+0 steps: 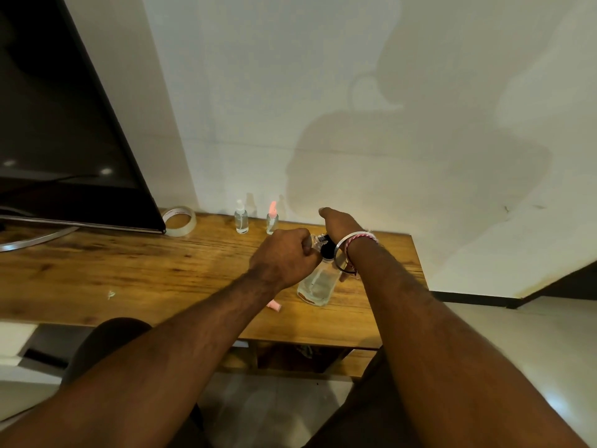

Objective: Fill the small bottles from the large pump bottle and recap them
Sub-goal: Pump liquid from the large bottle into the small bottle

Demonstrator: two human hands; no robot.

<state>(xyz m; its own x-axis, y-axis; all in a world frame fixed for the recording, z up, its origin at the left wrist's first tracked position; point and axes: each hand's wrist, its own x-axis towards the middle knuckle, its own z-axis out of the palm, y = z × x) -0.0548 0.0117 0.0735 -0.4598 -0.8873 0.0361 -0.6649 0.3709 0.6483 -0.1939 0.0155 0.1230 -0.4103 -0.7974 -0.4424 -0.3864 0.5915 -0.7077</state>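
The large clear pump bottle point(318, 287) with a black pump head point(327, 248) stands near the middle of the wooden table point(129, 270). My right hand point(340, 223) bends down over the pump head; its fingers are hidden behind the hand, and a thumb tip shows beside the bottle's shoulder. My left hand point(284, 257) grips a small clear bottle point(312, 241) held at the pump's nozzle. Two more small bottles stand at the back: one with a white cap point(241, 218), one with a pink cap point(272, 218). A loose pink cap point(274, 305) lies near my left forearm.
A roll of clear tape point(179, 220) lies at the back left beside a dark monitor point(64, 124) on a metal stand. The wall rises directly behind the table. The table's right edge point(420, 279) is close to my right forearm. A bangle and threads circle my right wrist.
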